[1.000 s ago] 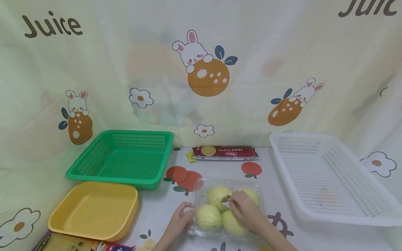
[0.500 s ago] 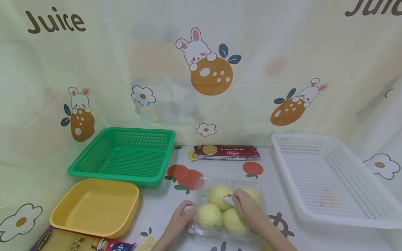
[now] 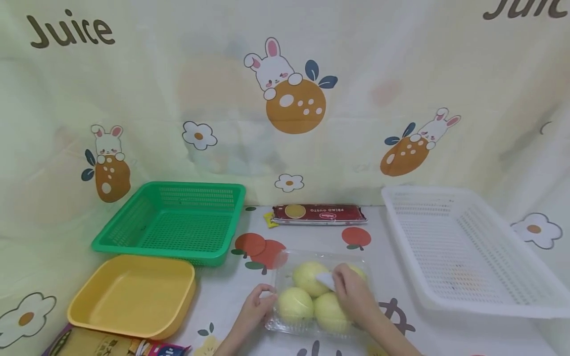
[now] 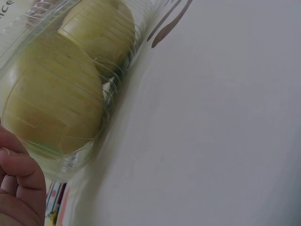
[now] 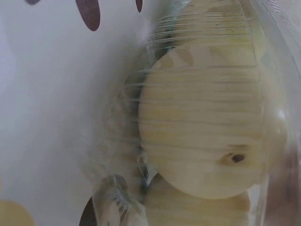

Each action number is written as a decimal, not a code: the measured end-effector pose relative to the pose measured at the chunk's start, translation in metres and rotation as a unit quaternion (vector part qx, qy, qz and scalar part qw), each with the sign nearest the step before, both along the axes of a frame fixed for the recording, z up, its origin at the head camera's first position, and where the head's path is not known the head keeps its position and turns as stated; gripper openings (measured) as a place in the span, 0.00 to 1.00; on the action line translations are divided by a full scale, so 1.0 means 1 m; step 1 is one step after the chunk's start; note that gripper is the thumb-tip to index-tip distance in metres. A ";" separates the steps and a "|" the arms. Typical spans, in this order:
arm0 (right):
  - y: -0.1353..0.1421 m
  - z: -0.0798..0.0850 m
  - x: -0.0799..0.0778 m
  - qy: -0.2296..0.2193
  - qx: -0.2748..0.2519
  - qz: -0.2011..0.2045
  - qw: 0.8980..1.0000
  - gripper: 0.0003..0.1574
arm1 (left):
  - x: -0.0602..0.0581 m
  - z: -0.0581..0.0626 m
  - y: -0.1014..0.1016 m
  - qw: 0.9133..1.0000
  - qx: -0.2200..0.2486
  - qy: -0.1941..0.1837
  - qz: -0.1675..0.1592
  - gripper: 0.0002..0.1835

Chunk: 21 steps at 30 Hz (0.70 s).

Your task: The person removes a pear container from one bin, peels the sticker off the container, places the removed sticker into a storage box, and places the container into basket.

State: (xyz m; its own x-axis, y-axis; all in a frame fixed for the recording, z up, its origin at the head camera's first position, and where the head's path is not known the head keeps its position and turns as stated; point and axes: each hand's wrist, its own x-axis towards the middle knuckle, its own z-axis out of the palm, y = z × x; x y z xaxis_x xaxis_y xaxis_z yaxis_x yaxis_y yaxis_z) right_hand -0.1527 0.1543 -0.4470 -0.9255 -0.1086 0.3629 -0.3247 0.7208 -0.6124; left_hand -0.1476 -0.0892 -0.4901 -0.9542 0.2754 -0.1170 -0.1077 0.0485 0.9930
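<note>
A clear plastic clamshell box (image 3: 327, 258) stands at the front middle of the table, holding several round yellow-green fruits (image 3: 295, 305) that look like pears or apples. My left hand (image 3: 256, 309) grips the box's left side with curled fingers, also seen beside the box wall in the left wrist view. Over the lid, my right hand (image 3: 354, 295) pinches a white sticker (image 3: 326, 280), its pale back showing as it lifts off the plastic. Through the ribbed side, the right wrist view shows a fruit (image 5: 202, 113) close up; the right fingertips are not clear there.
At the left are a green mesh basket (image 3: 236, 222) and a yellow tub (image 3: 189, 296), with a snack bag (image 3: 107, 343) in front. A red biscuit packet (image 3: 320, 214) lies at the back. A white mesh basket (image 3: 416, 277) stands at the right.
My right hand has drawn slightly rightward with the sticker's edge. Its dark printed face showed earlier; now the white back shows. My left hand stays at the box's left side.
</note>
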 end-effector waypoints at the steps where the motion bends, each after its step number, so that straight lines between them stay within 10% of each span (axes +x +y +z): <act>1: 0.000 0.000 0.000 -0.003 -0.003 -0.003 1.000 0.05 | 0.000 -0.001 0.000 1.000 0.002 0.001 -0.001 0.15; 7: 0.000 0.002 0.001 -0.020 -0.012 -0.014 1.000 0.04 | -0.002 -0.005 0.001 1.000 -0.006 -0.008 0.002 0.15; 15: 0.002 0.001 0.000 -0.031 -0.040 -0.019 0.999 0.06 | 0.010 0.027 0.002 1.000 -0.014 -0.006 0.004 0.14; 21: 0.003 0.001 0.000 -0.034 -0.061 -0.014 0.997 0.05 | 0.004 0.012 0.002 1.000 -0.018 -0.004 0.012 0.14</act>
State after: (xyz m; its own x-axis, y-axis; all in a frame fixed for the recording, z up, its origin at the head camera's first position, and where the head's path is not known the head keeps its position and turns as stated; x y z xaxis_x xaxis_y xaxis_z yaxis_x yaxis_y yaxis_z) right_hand -0.1528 0.1577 -0.4462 -0.9506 -0.0410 0.3076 -0.2598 0.6474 -0.7165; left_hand -0.1435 -0.0876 -0.4784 -0.9592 0.2486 -0.1347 -0.1176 0.0823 0.9896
